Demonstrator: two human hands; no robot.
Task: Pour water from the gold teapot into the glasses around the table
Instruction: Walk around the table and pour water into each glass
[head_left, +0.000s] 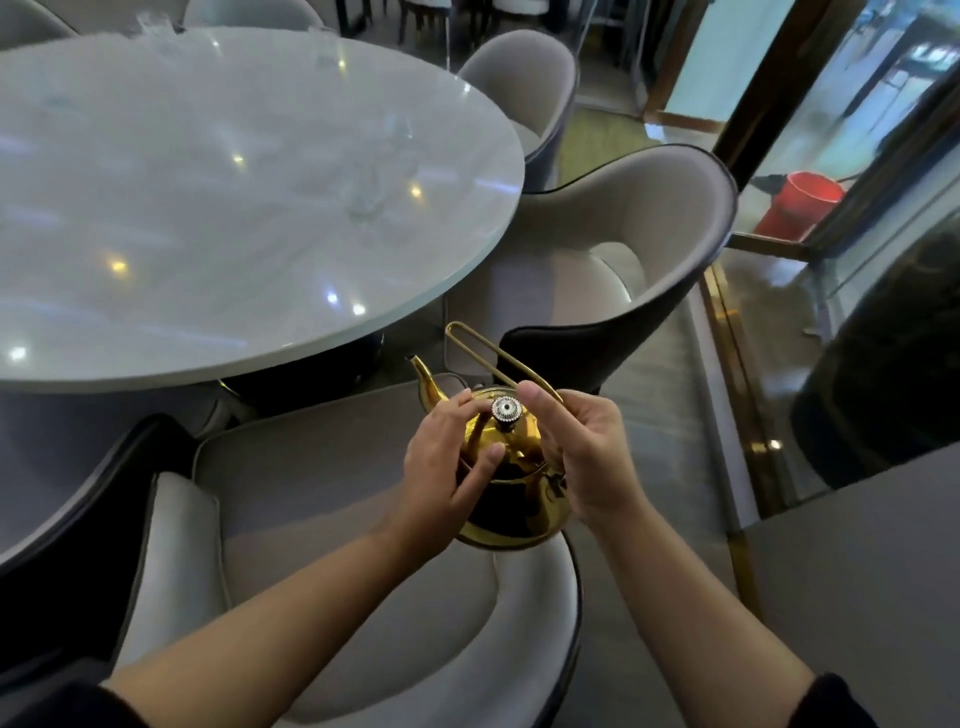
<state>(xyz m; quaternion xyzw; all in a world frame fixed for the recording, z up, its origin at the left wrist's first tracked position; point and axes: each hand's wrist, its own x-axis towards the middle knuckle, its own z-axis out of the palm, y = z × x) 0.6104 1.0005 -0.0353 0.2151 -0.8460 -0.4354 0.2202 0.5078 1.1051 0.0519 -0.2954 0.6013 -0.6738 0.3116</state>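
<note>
The gold teapot (511, 499) hangs in the air between my hands, above the back of a grey chair. Its spout points up-left toward the table, and its thin loop handle (485, 351) leans away to the upper left. My left hand (449, 475) is wrapped around the pot's left side, fingers on the lid by the silver knob (506, 408). My right hand (582, 457) grips the handle's base on the right side. Clear glasses (371, 195) stand blurred on the round white table (218, 322); several more sit at its far edge (156, 23).
Grey padded chairs ring the table: one directly under the teapot (311, 519), one to the right (623, 249), another farther back (524, 83). A red bucket (800, 205) stands behind the glass wall on the right. A dark counter (883, 353) lies at far right.
</note>
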